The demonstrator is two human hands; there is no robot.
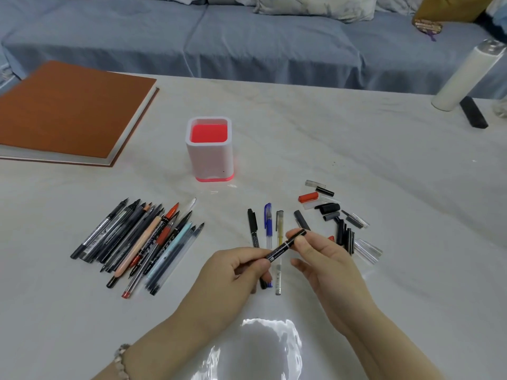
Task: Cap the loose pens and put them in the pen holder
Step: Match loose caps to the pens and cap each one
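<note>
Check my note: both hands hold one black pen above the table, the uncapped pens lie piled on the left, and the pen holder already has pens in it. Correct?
One error: the head view shows the pen holder with no pens in it, only its red inside. The rest stands: left hand and right hand hold the black pen, uncapped pens piled on the left.

Bare forearms point(365, 333); a pale beaded bracelet point(121, 359) rings the left wrist.
</note>
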